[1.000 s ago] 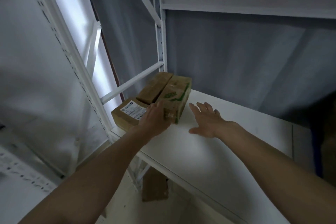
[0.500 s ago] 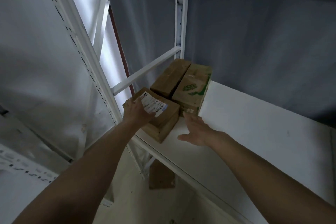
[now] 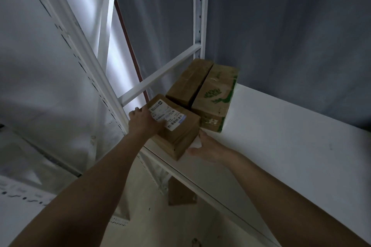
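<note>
The left hand (image 3: 145, 124) clamps its fingers over the labelled box (image 3: 180, 134); the right hand (image 3: 207, 147) props it, fingers hidden. Held at the shelf (image 3: 281, 146) edge, it could slip from this uneven hold and drop.

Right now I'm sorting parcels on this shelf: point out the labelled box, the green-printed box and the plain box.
labelled box (image 3: 180, 126), head view, cardboard just below the label.
green-printed box (image 3: 217, 94), head view, middle of its top.
plain box (image 3: 189, 80), head view, middle of its top.

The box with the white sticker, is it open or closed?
Closed. The top of the labelled box lies flat, no flap lifted; the left hand grips it from above and the right hand holds its near side.
</note>
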A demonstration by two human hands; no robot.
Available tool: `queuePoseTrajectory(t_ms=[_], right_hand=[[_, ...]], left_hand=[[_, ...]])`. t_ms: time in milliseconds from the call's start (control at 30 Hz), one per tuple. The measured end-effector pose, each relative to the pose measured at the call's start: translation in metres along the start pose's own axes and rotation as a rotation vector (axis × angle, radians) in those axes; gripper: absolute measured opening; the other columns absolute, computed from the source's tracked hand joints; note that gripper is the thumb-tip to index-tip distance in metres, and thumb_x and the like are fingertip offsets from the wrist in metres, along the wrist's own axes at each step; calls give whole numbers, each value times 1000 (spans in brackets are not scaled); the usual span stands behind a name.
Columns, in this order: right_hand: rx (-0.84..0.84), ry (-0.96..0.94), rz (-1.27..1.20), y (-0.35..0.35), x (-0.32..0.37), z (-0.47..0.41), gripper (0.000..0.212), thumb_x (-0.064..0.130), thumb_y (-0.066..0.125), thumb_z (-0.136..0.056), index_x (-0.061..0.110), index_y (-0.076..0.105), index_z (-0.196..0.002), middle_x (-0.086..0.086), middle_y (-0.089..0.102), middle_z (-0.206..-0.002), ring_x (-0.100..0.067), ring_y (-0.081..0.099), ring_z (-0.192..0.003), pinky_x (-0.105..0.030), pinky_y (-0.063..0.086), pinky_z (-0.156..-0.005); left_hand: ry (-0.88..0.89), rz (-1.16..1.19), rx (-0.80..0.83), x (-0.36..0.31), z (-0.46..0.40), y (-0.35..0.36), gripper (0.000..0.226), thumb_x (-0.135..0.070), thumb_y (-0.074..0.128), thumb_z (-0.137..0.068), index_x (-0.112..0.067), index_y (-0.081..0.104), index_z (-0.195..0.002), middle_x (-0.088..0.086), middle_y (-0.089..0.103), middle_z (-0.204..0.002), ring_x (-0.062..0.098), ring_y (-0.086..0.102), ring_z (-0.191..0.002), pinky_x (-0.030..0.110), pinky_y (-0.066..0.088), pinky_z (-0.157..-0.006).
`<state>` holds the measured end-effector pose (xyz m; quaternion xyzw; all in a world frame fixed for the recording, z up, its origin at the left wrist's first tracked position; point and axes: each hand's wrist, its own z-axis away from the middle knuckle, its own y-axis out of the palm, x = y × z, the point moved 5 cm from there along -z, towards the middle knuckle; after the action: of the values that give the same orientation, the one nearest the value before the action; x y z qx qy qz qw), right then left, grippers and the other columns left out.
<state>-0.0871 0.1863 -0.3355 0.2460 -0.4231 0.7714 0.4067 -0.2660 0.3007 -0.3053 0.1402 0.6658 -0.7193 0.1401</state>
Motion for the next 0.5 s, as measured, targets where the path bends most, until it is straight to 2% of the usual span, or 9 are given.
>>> queuePoseTrajectory(t_ms=[100, 200, 267, 333, 400, 433, 467, 500], right_hand=[[4, 29, -38, 0, -2, -4, 90, 31, 66, -88, 13, 6, -153, -2, 33, -151, -17, 33, -137, -21, 31, -101], [24, 46, -124, -1, -6, -5, 91, 26, 72, -82, 13, 14, -151, -4, 40, -146, -19, 39, -134, -27, 34, -108], [13, 6, -175, -5, -6, -1, 100, 29, 79, -72, 15, 19, -150, -2, 46, -143, -18, 44, -130, -36, 38, -110], [13, -2, -184, -11, -8, 6, 106, 35, 82, -63, 19, 22, -150, 0, 47, -142, -17, 46, -128, -37, 42, -107], [27, -24, -161, -16, -14, 12, 93, 26, 80, -73, 23, 26, -149, 3, 45, -143, -14, 46, -128, -31, 47, -99], [42, -22, -153, -19, -17, 18, 84, 21, 76, -79, 25, 28, -148, 5, 46, -143, -12, 46, -125, -24, 49, -90], [53, -6, -131, -23, -23, 22, 78, 20, 74, -82, 26, 30, -147, 6, 46, -142, -11, 47, -121, -18, 48, -81], [56, 15, -106, -28, -29, 27, 75, 21, 73, -83, 27, 32, -146, 5, 46, -141, -10, 47, -118, -18, 48, -79]], left_hand=[[-51, -105, 6, -7, 2, -3, 73, -59, 66, -79, -12, 44, -130, 12, 52, -127, 34, 42, -123, 46, 38, -100], [-103, -108, 47, -7, 8, 0, 72, -62, 64, -79, -12, 48, -128, 14, 48, -128, 33, 39, -125, 47, 39, -101], [-103, -64, 70, -7, 14, 5, 74, -61, 64, -78, -10, 48, -129, 14, 45, -127, 32, 37, -126, 45, 40, -100], [-96, -9, 98, -10, 21, 10, 75, -57, 65, -80, -7, 43, -130, 15, 45, -126, 32, 40, -125, 43, 43, -98], [-101, 68, 150, -15, 31, 16, 76, -51, 67, -82, -6, 36, -133, 13, 50, -126, 31, 50, -118, 37, 50, -87], [-99, 97, 185, -19, 37, 19, 77, -49, 67, -83, -6, 31, -136, 12, 52, -126, 30, 55, -115, 34, 51, -81], [-91, 107, 218, -23, 44, 22, 80, -48, 67, -84, -6, 27, -139, 11, 53, -127, 29, 57, -113, 32, 51, -77], [-80, 99, 244, -28, 49, 24, 83, -48, 66, -84, -5, 24, -141, 10, 53, -128, 28, 58, -113, 31, 51, -76]])
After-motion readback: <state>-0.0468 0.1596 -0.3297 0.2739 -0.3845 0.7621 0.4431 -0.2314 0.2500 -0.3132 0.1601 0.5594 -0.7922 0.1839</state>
